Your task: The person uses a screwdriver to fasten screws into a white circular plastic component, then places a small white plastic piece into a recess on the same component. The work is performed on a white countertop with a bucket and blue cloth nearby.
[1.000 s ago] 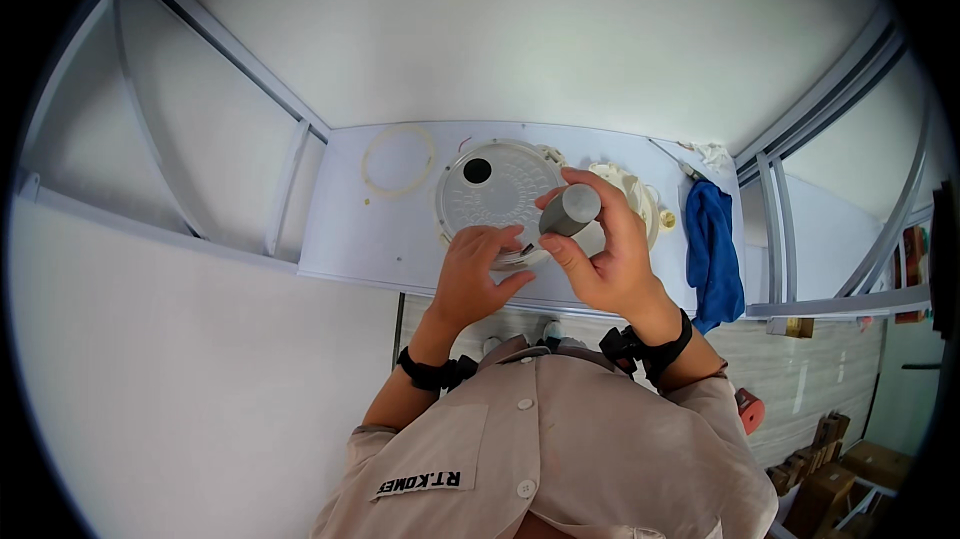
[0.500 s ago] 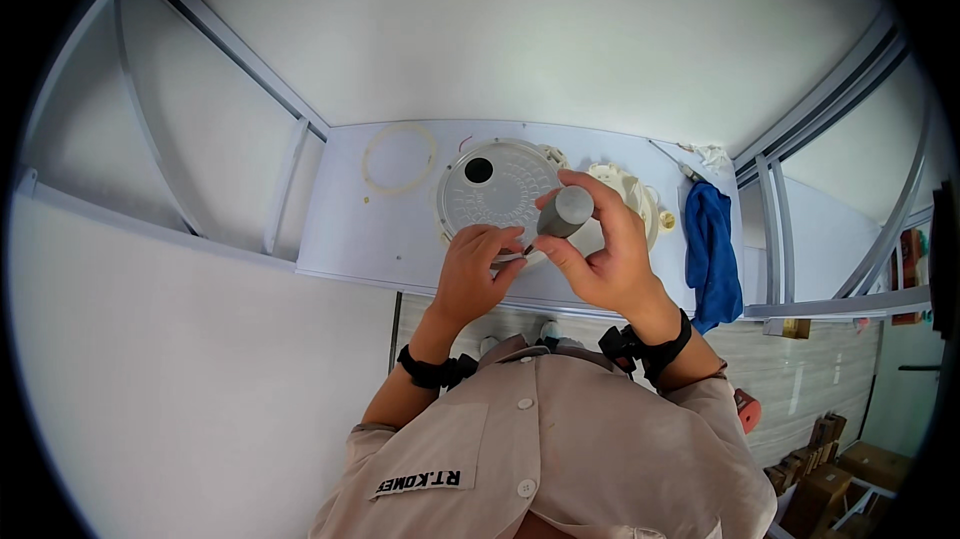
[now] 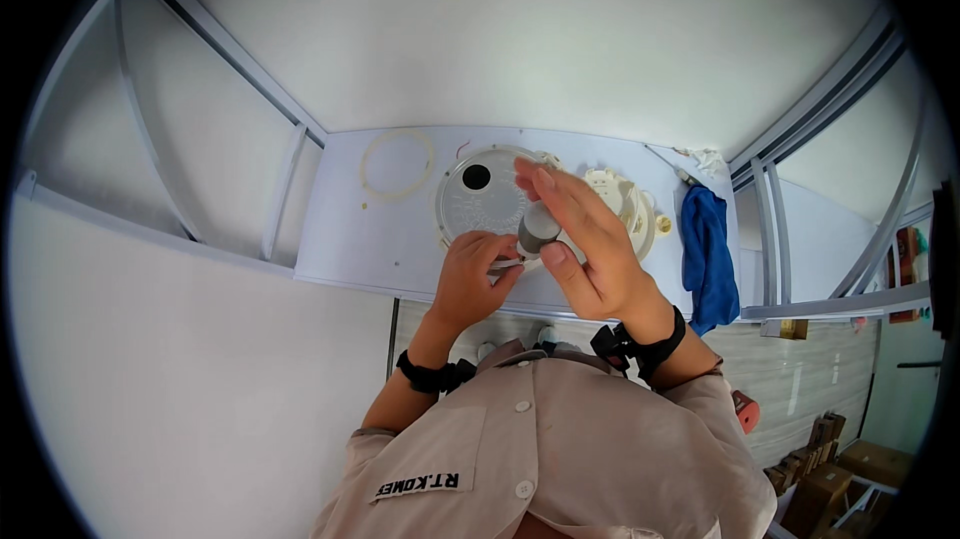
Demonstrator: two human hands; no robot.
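Your right hand (image 3: pixel 597 257) is bracketing the grey cylinder (image 3: pixel 538 225), fingers straight, grip unclear; your left hand (image 3: pixel 468 277) is curling at the disc (image 3: pixel 482 207) edge, can't tell if pinching.

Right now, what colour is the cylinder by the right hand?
The cylinder is grey, with a lighter end face; it shows best in the head view.

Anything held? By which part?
Right hand: grey cylinder, by its side, between thumb and fingers. Left hand is near the cylinder's lower end; whether it grips anything can't be told.
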